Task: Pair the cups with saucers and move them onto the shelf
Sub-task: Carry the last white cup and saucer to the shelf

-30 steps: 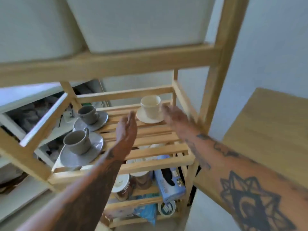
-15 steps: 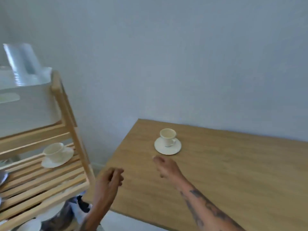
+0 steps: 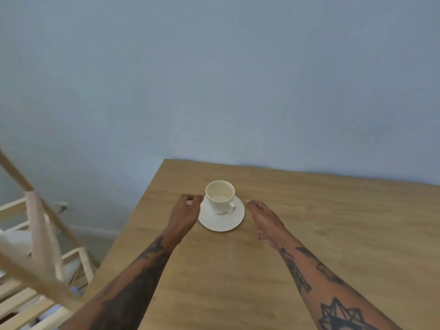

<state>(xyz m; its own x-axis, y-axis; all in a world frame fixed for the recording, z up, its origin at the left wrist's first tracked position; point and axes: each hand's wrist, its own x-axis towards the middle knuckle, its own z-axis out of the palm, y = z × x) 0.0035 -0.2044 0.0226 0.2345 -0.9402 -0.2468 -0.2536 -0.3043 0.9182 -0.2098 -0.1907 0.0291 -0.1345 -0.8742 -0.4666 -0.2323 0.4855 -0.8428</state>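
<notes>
Head view: cup (image 3: 220,197) already sits on its saucer (image 3: 222,216) on the desk (image 3: 309,246), between left hand (image 3: 184,214) and right hand (image 3: 265,220); both grips open, empty. Transfer to shelf (image 3: 35,234) remains.

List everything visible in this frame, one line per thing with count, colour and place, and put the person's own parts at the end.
cup: one, cream-white, upright on the saucer, handle towards the camera and right
saucer: one, white, on the table near its far left corner
table: one, light brown wood, fills the lower right, set against the wall
wall: one, pale blue-grey, fills the upper half
shelf: one, pale slatted wood, blurred, at the lower left edge beside the table
left hand: one, fingers curled, at the saucer's left edge; contact cannot be told
right hand: one, open, palm inward, just right of the saucer, not touching it
forearms: two, tattooed, reaching in from the bottom edge
</notes>
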